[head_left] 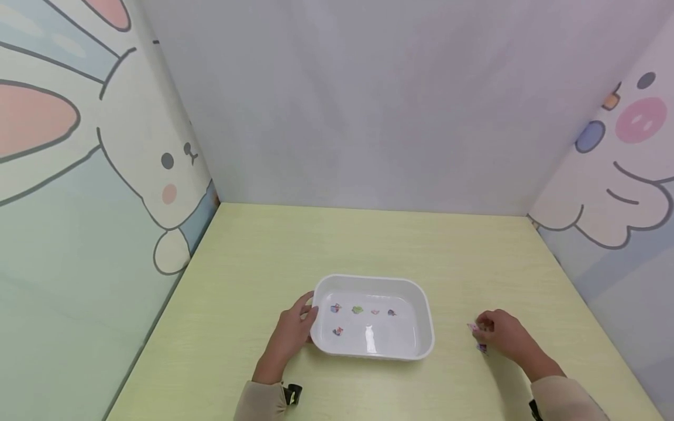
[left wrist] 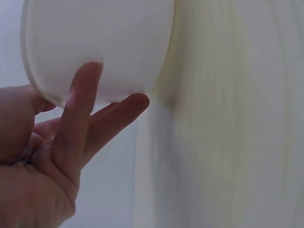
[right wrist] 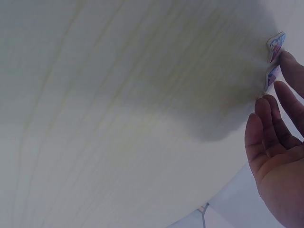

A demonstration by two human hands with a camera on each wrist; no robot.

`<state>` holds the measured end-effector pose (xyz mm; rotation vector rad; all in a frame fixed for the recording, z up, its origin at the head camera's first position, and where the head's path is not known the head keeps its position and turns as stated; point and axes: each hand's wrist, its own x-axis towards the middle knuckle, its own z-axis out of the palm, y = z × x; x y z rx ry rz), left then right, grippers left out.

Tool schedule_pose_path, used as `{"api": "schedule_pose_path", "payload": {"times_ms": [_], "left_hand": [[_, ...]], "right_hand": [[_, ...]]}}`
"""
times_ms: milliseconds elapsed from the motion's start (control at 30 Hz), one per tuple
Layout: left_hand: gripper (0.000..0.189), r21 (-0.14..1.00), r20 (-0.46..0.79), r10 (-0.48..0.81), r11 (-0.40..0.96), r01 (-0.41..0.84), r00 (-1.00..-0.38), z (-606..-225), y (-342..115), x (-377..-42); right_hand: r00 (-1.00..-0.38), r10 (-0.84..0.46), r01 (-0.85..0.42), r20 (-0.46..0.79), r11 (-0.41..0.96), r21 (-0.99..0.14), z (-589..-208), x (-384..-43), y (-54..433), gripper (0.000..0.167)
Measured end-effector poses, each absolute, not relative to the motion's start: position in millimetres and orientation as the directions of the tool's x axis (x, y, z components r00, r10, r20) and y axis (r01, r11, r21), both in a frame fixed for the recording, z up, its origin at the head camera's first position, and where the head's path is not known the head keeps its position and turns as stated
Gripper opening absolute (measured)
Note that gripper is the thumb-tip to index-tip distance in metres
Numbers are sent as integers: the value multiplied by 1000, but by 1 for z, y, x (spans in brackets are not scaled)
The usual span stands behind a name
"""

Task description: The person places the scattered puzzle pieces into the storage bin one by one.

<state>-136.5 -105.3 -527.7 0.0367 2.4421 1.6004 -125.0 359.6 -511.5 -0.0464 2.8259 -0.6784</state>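
A white rectangular tray (head_left: pixel 368 354) sits on the table, with several small printed cutouts inside, among them a green one (head_left: pixel 357 310). My left hand (head_left: pixel 296 327) grips its left end. The left wrist view shows the thumb at the tray's rim (left wrist: pixel 27 57) and fingers against the outer wall. To the right of the tray, my right hand (head_left: pixel 500 334) pinches a small pinkish printed cutout (head_left: pixel 472 327) between thumb and index finger, low over the table. Another small cutout (head_left: pixel 481 348) lies beside the thumb; the right wrist view shows this cutout (right wrist: pixel 275 46) close to the thumb tip.
The pale yellow-green table (head_left: pixel 337 240) reaches back to a plain light wall (head_left: pixel 368 117). Side walls with cartoon animals, a rabbit (head_left: pixel 152 146) on the left, border it. Light sleeves and dark wrist straps (head_left: pixel 292 394) show at the front.
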Motion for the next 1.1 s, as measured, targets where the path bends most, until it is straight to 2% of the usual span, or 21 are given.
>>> {"api": "schedule_pose_path", "payload": {"times_ms": [233,767,1100], "left_hand": [[47,909,-168,140,406,-98,-976,-527,-106,-136],[47,910,-170,143,401,-100,-975,-528,-106,-136],[47,913,-167,144,396,-99,-975,-528,-106,-136]], "right_hand": [[-972,-66,44,-227,892,-449,-514,-123,358,17],[-964,-43,82,-264,892,-444,-509,-123,356,27],[-970,-39,69,-239,902,-426,-509,-124,356,26]]}}
